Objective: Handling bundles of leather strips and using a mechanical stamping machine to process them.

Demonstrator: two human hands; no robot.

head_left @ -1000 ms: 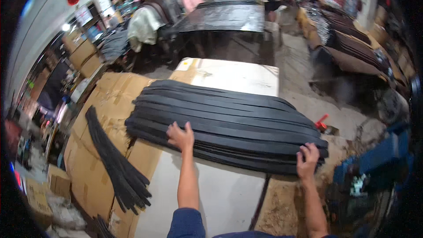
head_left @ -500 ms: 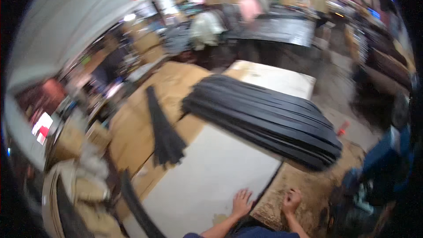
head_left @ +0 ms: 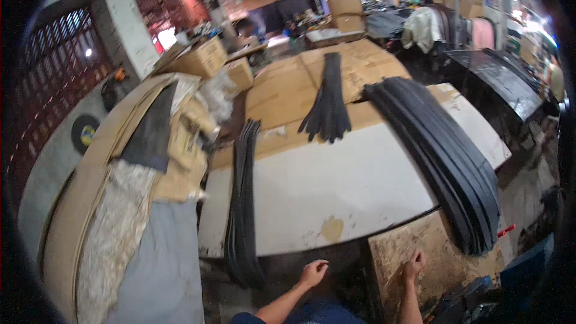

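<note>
My left hand [head_left: 313, 272] is loosely closed over the dark gap before the white board [head_left: 300, 186], with nothing showing in it, near the lower end of a narrow bundle of black strips [head_left: 242, 198]. My right hand [head_left: 415, 264] is loosely closed above a worn brown board [head_left: 396, 252], empty as far as I can see, left of the wide bundle of black strips [head_left: 438, 162]. A third, fanned bundle of black strips [head_left: 325, 99] lies on cardboard [head_left: 270, 96] at the back.
Layered cardboard and sheets [head_left: 78, 240] stand at my left, cartons [head_left: 204, 57] behind them. A dark-topped table [head_left: 492, 78] is at back right, blue equipment [head_left: 528, 264] at lower right. A co-worker [head_left: 555, 81] is at far right, another partly visible person [head_left: 246, 30] at back.
My view has swung left. Both hands have left the wide bundle and dropped low near my body; my left hand, spread half a second ago, is now curled.
</note>
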